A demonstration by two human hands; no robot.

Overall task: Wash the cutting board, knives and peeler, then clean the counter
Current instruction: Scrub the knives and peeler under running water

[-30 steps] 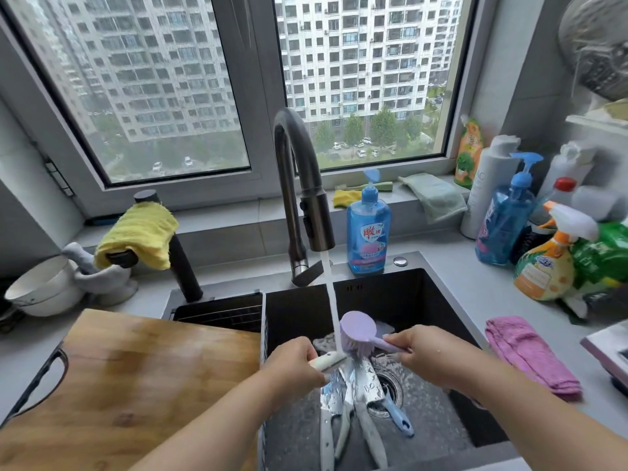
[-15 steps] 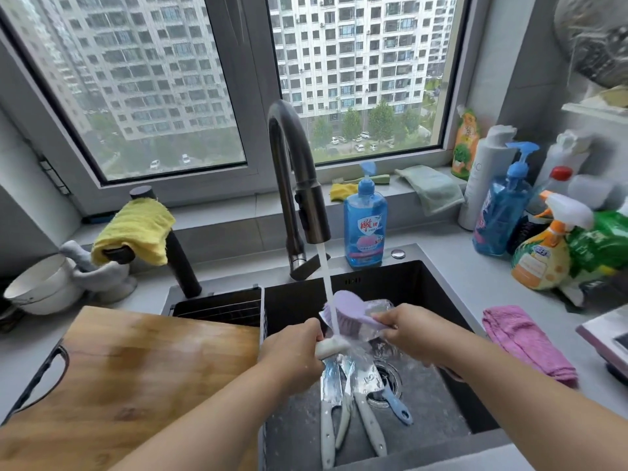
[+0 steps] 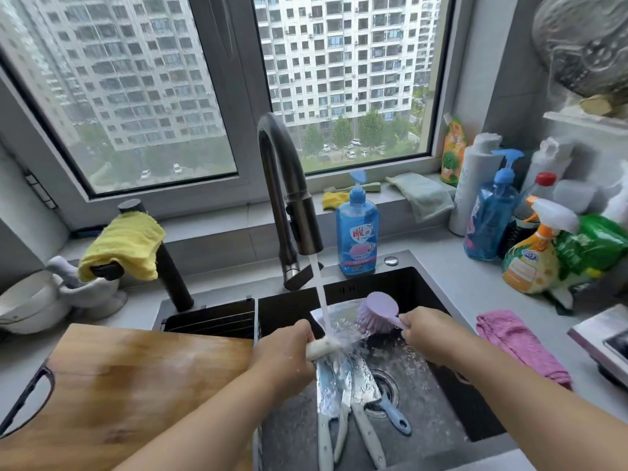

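My left hand (image 3: 283,355) grips the white handle of a wide knife (image 3: 339,322), held flat under the running water from the dark faucet (image 3: 289,205). My right hand (image 3: 430,334) holds a purple dish brush (image 3: 377,312) with its bristles against the blade's far end. Several more knives (image 3: 343,392) and a blue-handled peeler (image 3: 394,414) lie wet on the bottom of the black sink (image 3: 421,290). The wooden cutting board (image 3: 119,392) rests on the counter to the left, over the sink's edge.
A blue dish soap bottle (image 3: 356,232) stands behind the sink. A pink cloth (image 3: 520,345) lies on the right counter, with spray and pump bottles (image 3: 530,246) behind it. A yellow cloth (image 3: 125,244) hangs on a small tap at left, beside white bowls (image 3: 34,300).
The knife has been lifted and turned flat under the stream. The brush has shifted right along the blade, toward its far end.
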